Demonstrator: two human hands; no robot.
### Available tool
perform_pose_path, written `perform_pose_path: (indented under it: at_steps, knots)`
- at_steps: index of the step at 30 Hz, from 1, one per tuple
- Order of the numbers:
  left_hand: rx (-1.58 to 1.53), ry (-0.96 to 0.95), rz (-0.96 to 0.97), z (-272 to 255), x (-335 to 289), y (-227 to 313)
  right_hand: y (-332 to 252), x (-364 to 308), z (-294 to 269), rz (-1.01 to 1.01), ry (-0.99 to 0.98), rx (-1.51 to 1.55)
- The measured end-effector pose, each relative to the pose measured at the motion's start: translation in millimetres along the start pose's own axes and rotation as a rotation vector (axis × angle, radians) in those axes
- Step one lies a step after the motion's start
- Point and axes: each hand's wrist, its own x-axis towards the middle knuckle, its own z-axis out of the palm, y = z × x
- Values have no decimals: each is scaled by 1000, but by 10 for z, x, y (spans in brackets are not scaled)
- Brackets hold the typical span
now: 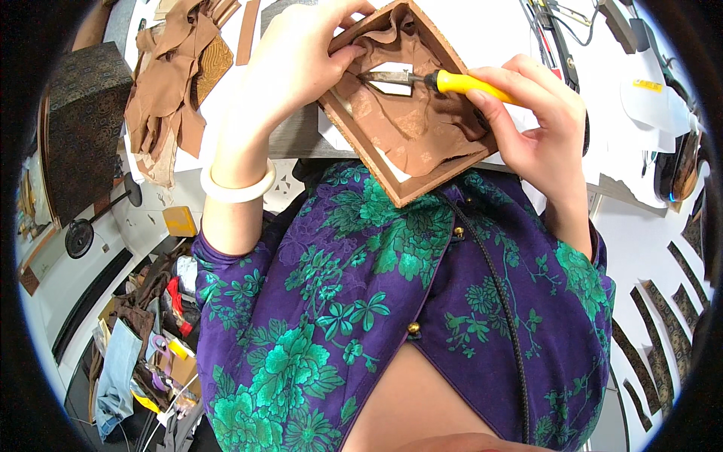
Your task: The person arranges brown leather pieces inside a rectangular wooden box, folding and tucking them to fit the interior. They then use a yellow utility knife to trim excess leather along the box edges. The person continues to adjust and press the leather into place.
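Note:
An open shallow box [359,149] with brown walls lies tilted at the table's near edge, close to my body. Brown fabric [410,120] sits crumpled inside it, and a white patch of the bottom shows through. My left hand [309,56] grips the box's far left wall, its thumb inside on the fabric and the other fingers partly hidden behind. Between the thumb and fingers of my right hand [527,113] is a yellow-handled tool [459,81] with a flat metal blade. The blade points left, over the white patch near my left thumb.
Brown fabric scraps [169,90] hang over the table edge at the left. A dark patterned box [86,113] stands farther left, above a pile of mixed items [151,339]. Dark patterned strips [655,331] lie at the right. White paper [648,113] covers the right of the table.

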Motion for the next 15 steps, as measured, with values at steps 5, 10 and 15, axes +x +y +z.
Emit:
perform_pose_path:
  at_steps: [5, 10, 15]
  knots:
    - [7, 3, 1, 3, 2, -48, -17, 48, 75, -17, 42, -45]
    - [-3, 6, -3, 7, 21, -65, -94, 50, 40, 28, 3, -91]
    - [-48, 43, -90, 37, -62, -181, -73, -41, 37, 15, 55, 7]
